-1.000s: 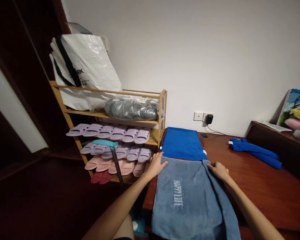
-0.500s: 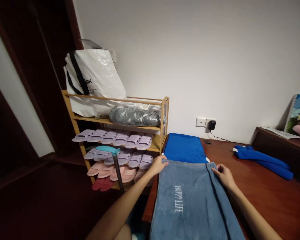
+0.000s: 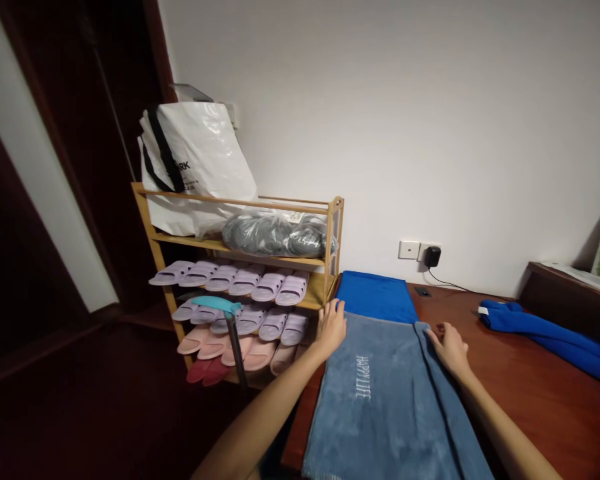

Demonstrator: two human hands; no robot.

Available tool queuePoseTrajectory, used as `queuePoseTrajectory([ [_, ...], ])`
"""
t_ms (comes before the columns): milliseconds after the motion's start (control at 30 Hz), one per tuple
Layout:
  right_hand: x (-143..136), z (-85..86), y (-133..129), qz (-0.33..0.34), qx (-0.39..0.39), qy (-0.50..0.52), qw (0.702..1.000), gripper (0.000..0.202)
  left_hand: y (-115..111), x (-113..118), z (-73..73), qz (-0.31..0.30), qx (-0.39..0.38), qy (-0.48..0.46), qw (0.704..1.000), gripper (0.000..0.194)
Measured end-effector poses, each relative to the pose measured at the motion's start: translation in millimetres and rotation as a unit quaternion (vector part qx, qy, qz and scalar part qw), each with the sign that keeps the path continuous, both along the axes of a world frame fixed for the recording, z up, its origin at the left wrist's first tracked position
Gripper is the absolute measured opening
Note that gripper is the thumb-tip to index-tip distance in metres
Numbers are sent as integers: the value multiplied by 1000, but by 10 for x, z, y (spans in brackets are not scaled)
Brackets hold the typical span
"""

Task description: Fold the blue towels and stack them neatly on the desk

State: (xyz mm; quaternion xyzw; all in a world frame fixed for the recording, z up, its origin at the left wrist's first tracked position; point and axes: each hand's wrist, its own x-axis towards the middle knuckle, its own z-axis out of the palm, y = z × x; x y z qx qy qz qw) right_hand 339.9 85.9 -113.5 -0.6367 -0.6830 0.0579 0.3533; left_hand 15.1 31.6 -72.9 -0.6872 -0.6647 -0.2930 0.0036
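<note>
A grey-blue towel [image 3: 395, 393] lies on the brown table, its far part overlapping a folded bright blue cloth [image 3: 377, 295]. White letters reading "HAPPY LIFE" run along the towel, and a folded strip follows its right side. At the towel's far left corner is my left hand [image 3: 331, 330], fingers bent and slightly apart, resting at the edge without a visible pinch. My right hand [image 3: 450, 350] touches the far right corner with its thumb side. Its fingers are loosely curled and apart, with nothing between them.
Left of the table [image 3: 540, 387] stands a wooden shoe rack [image 3: 333, 273] with rows of slippers [image 3: 267, 288], a white bag [image 3: 205, 147] and a plastic-wrapped grey bundle [image 3: 275, 235]. A rolled blue cloth [image 3: 545, 337] lies at right. A black plug [image 3: 433, 257] sits in the wall socket.
Both hands have loosened from the towel's far corners, and the towel now lies flatter. My left hand has turned over the corner. The view has shifted slightly left.
</note>
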Motion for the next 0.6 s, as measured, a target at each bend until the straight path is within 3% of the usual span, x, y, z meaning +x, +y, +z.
queuePoseTrajectory([
  [133, -253, -11, -266, 104, 21, -112, 988, 54, -275, 167, -149, -108, 18, 97, 989, 53],
  [267, -384, -71, -357, 151, -17, -245, 958, 57, -331, 219, -274, -109, -72, 128, 983, 62],
  [400, -245, -114, -295, 147, -36, -268, 951, 54, -279, 190, -313, -107, -98, 128, 981, 66],
  [600, 173, -105, -230, 121, -68, -306, 942, 52, -263, 180, -351, -110, -94, 122, 982, 66],
])
